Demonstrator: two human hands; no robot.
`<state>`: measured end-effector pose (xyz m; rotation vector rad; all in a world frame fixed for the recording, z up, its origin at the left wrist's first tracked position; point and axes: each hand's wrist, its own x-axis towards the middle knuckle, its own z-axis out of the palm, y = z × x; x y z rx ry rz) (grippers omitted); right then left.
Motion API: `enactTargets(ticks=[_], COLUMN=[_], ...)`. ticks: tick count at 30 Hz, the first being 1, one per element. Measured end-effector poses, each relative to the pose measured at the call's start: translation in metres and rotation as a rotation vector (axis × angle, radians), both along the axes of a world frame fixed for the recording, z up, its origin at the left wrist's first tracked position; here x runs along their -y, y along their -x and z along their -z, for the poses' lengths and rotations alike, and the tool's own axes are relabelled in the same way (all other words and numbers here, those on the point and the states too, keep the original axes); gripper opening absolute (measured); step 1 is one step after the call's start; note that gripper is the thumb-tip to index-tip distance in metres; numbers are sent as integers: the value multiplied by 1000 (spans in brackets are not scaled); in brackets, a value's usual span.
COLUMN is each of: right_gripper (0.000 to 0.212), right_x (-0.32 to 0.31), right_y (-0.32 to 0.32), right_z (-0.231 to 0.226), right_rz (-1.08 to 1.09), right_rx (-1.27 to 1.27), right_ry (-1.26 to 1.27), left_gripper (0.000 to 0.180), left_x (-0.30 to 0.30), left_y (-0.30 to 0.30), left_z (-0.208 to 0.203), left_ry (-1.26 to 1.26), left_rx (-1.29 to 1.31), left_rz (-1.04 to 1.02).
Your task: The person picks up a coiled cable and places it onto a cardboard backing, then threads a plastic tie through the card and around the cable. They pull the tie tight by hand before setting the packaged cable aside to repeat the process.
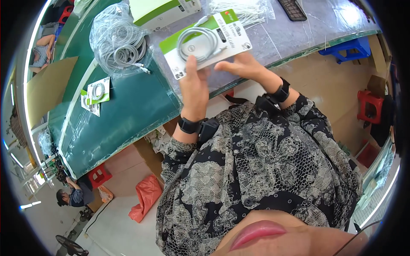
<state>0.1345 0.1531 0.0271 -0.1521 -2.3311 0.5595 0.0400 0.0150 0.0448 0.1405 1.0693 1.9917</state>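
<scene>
A coiled white cable (208, 42) lies on a white and green backing card (237, 36), which is tilted toward me above the bench. My left hand (194, 87) holds the card's lower left part, thumb on the front against the coil and fingers behind. At the card's lower right edge is my right hand (247, 67). Its thumb is stretched out below the edge, off the card, and its other fingers are partly hidden behind it. To the left, a clear plastic bag (112, 32) bulges with coiled cables. Carded cables (98, 91) lie overlapping on the green bench top.
A green and white box (164, 12) stands behind the card. Beside it lies a bundle of thin white strips (241, 9); a dark rectangular case (293, 9) is farther right. Blue (348, 50) and red stools (368, 106) stand at the right. Another person (77, 194) sits at lower left.
</scene>
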Motion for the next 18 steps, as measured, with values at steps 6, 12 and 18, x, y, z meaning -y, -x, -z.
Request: enactTargets(ticks=[6, 12, 18], right_gripper=[56, 51, 35], right_x=[-22, -35, 5], right_y=[-8, -10, 0], right_z=[-27, -34, -42], right_rz=[-476, -445, 33], right_rx=[-60, 417, 127], right_ry=[1555, 1162, 285], left_gripper=[51, 47, 35], left_x=[17, 24, 5], left_y=[9, 35, 23], left_z=[-11, 3, 21], left_ry=[-353, -70, 0], left_rx=[-29, -85, -228], left_rz=[262, 328, 23])
